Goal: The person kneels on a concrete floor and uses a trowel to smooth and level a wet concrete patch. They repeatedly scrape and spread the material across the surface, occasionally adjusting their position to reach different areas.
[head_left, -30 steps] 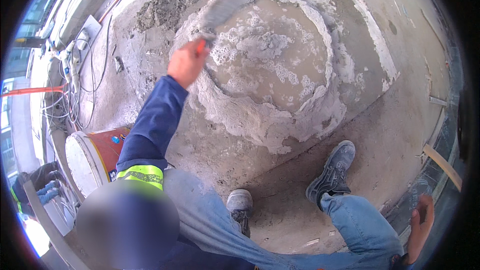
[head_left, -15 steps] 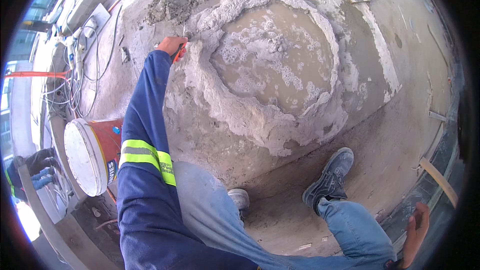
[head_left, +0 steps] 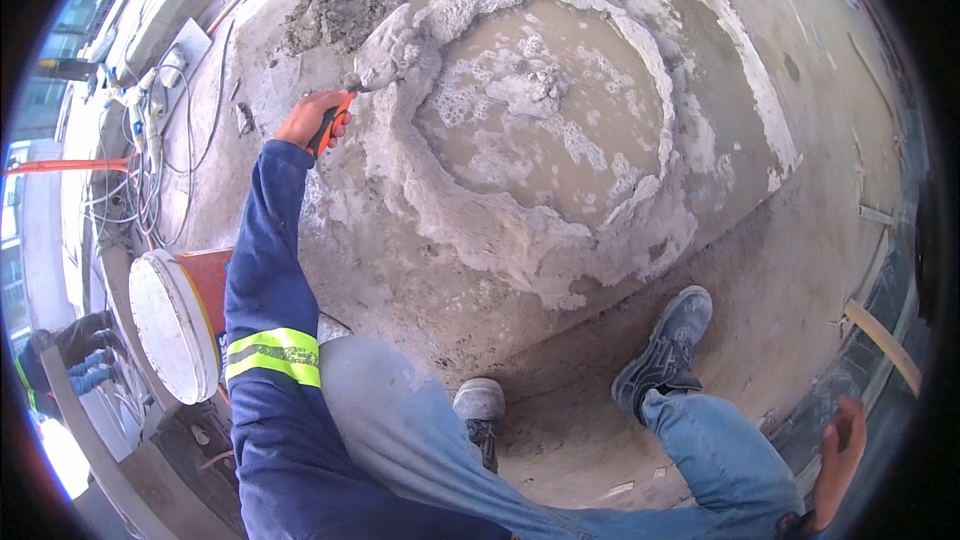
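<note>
— Concrete floor [head_left: 790, 250], grey, pale streaks and damp patches. Landmark for all entries: one ring of grey cement-like mix [head_left: 520, 235]. Contents?

— Murky water [head_left: 590, 175], one pool, enclosed by the ring. Froth on its surface; one pale clump [head_left: 530, 88] standing out near the middle.

— Tool in use?

— One hand trowel [head_left: 323, 136], orange-and-black handle, at the ring's left side. Blade against the mix there; outline hard to tell from the material.

— Hands?

— Two, well apart. Left hand [head_left: 306, 120]: wrapped round the trowel handle, left of the ring. Right hand [head_left: 840, 460]: well to the right of the ring, on its near side, fingers loosely parted, nothing seen in it.

— Progress?

— Judged done: ring raised, water in place. Judged left: most of the blending. Wall largely whole, water lying apart from it, only the clump and froth suggesting any mixing.

— Remaining stock?

— One red bucket [head_left: 207, 280], white round end, left of the ring, near side. Tangled cables [head_left: 158, 185], farther left. One heap of dark, damp-looking material [head_left: 335, 18], beyond the ring's left side. Two work shoes [head_left: 670, 350], near side.
</note>
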